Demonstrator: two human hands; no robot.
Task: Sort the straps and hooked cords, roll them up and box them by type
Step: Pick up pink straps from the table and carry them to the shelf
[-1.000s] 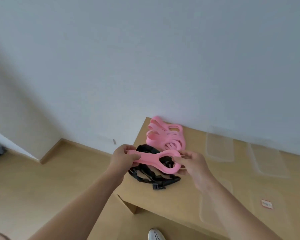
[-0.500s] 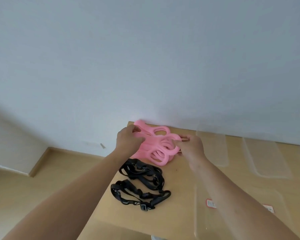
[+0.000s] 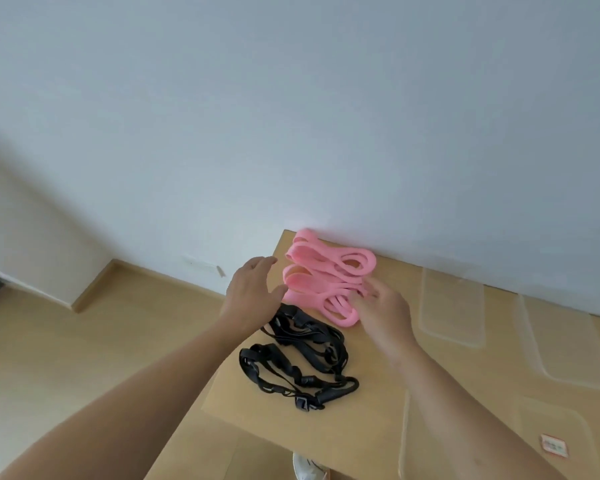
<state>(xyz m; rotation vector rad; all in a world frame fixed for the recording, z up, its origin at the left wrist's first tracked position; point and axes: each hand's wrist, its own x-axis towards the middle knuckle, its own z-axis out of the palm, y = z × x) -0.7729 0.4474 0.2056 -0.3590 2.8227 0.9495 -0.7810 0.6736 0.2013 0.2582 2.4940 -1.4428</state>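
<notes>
A pale wall (image 3: 291, 116) and wood floor (image 3: 66, 341) are seen behind a desk (image 3: 378, 403) on which clear lids (image 3: 451, 303) are laid flat at the right. Pink bands (image 3: 323, 282) are piled at the desk's far left corner against the wall, with black straps (image 3: 298, 358) tangled just in front of them. The left hand (image 3: 253, 296) is held spread and empty beside the pink pile; the right hand (image 3: 381, 310) is loosely curled at the pile's near edge, gripping nothing. A white shoe (image 3: 307, 467) is glimpsed below the desk.
</notes>
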